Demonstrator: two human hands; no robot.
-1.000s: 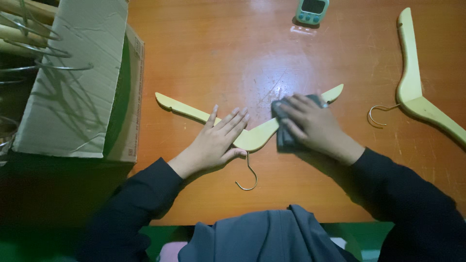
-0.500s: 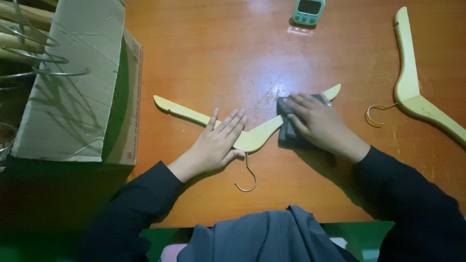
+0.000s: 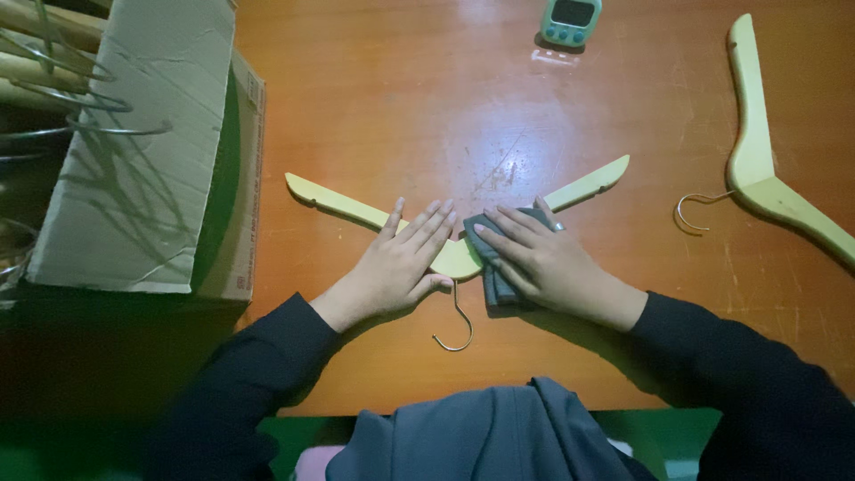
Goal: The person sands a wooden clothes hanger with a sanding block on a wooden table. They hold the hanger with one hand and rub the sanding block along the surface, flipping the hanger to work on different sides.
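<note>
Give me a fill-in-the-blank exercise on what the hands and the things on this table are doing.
1. The left hand lies flat on the wooden ____.
2. The right hand presses a dark grey ____ onto that hanger.
3. The second hanger lies at the table's ____ side.
4. The cardboard box at the left holds more hangers with ____ hooks.

Missing words: hanger; cloth; right; metal

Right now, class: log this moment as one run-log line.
left hand: flat on wooden hanger | right hand: pressing grey cloth on hanger | second hanger: apart, right
</note>
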